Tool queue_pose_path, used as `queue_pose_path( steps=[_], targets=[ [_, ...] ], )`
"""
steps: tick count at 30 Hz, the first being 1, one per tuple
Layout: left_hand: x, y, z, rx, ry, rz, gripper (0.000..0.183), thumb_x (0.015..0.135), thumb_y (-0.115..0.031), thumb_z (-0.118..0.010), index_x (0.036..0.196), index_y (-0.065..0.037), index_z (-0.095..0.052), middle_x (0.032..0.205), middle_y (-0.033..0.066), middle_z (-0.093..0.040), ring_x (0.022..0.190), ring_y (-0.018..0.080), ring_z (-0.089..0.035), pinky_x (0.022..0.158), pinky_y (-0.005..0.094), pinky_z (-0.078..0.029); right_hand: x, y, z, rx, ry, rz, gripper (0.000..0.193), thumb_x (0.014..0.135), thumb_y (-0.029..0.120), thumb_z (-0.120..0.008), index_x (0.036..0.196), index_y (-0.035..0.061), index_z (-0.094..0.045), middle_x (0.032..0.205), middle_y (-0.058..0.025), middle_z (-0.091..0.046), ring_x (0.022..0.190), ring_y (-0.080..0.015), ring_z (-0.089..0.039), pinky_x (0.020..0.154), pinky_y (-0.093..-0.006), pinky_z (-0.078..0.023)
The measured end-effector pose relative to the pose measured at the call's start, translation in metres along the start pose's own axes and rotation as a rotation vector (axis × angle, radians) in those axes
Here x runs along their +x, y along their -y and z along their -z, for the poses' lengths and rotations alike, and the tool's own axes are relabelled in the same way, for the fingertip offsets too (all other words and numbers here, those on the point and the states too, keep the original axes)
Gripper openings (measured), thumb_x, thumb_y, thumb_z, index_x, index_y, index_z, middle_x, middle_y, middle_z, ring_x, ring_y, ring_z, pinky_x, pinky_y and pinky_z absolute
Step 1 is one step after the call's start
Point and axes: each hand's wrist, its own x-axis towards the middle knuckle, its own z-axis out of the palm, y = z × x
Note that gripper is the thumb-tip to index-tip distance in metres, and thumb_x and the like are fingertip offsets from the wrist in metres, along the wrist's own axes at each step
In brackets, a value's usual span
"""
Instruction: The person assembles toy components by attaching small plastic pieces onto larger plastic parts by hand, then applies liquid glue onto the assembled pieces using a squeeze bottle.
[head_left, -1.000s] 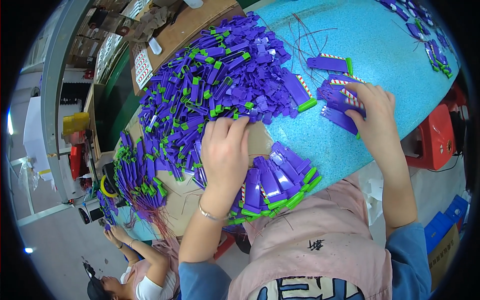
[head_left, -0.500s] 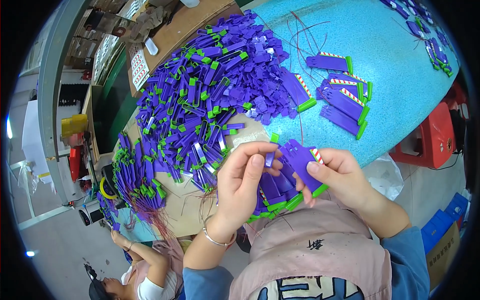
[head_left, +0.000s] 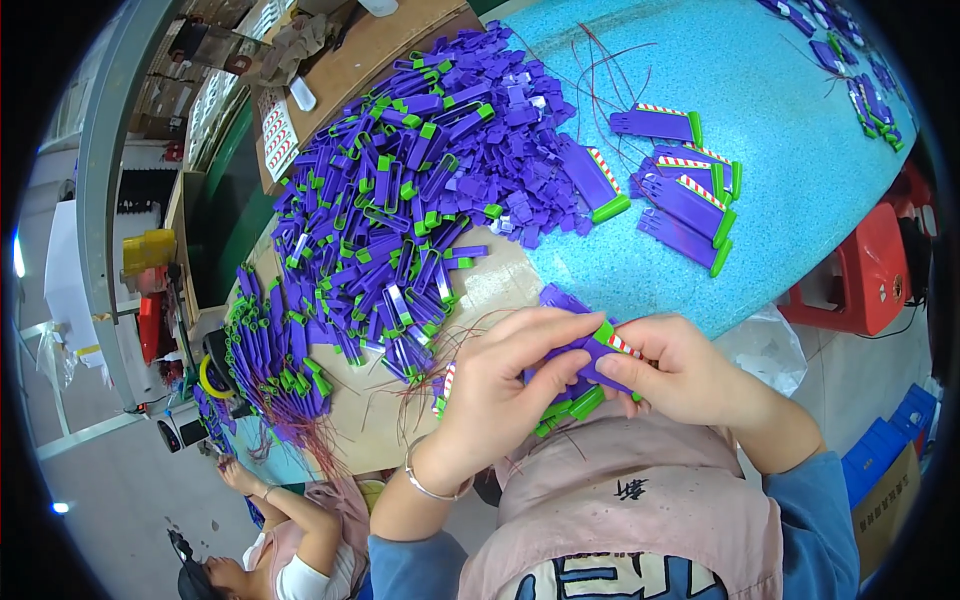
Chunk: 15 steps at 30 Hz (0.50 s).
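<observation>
Close together at the table's near edge, both of my hands are closed on small plastic parts. My right hand point(head_left: 690, 370) pinches a flat purple part with a red-and-white striped edge point(head_left: 625, 346). With its fingertips, my left hand point(head_left: 510, 378) grips a purple piece with a green end point(head_left: 604, 332), brought against that flat part. The fingers hide where the two meet. Below them lie several purple parts with green ends point(head_left: 578, 406), partly covered by my hands. Another striped part point(head_left: 445, 385) shows beside my left wrist.
A large heap of purple and green pieces point(head_left: 400, 210) covers the table's left and middle. Striped purple parts point(head_left: 690, 200) lie on the blue tabletop point(head_left: 780, 130), with thin red wires beside them. Wired parts point(head_left: 275, 350) sit at left. A co-worker point(head_left: 300, 530) is lower left; a red stool point(head_left: 850, 275) stands right.
My left hand has moved right, bringing its green-ended piece against the flat purple part. That part has turned and is now mostly covered by my fingers.
</observation>
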Motion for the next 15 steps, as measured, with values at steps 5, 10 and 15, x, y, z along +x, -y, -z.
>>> queue_pose_path(
  steps=[5, 10, 15],
  targets=[
    [0.004, -0.011, -0.001, -0.113, -0.070, 0.273, 0.013, 0.082, -0.009, -0.073, 0.089, 0.000, -0.066, 0.084, 0.0067, -0.063, 0.079, 0.0181, -0.062, 0.071, 0.0310, -0.049, 0.007, 0.007, -0.006, -0.325, -0.204, 0.471, 0.053, 0.080, 0.002, -0.068, 0.130, 0.0026, -0.050, 0.096, -0.0064, -0.062, 0.087, -0.0128, -0.059, 0.073, -0.0258, -0.047],
    [0.009, -0.003, -0.007, -0.234, -0.016, 0.170, 0.014, 0.087, -0.013, -0.067, 0.082, -0.001, -0.062, 0.081, 0.0044, -0.055, 0.077, 0.0147, -0.053, 0.070, 0.0283, -0.042, 0.006, 0.003, -0.012, -0.229, -0.189, 0.385, 0.072, 0.085, 0.002, -0.063, 0.147, 0.0072, -0.027, 0.107, -0.0187, -0.065, 0.098, -0.0345, -0.065, 0.083, -0.0394, -0.050],
    [0.039, 0.007, 0.036, -0.430, -0.290, -0.026, 0.023, 0.095, -0.014, -0.052, 0.078, 0.000, -0.059, 0.073, 0.0061, -0.058, 0.070, 0.0124, -0.053, 0.069, 0.0255, -0.043, 0.003, -0.009, 0.004, -0.347, -0.346, 0.440, 0.029, 0.090, 0.011, -0.060, 0.114, -0.0045, -0.061, 0.098, -0.0202, -0.064, 0.092, -0.0347, -0.064, 0.079, -0.0380, -0.049]
  ],
)
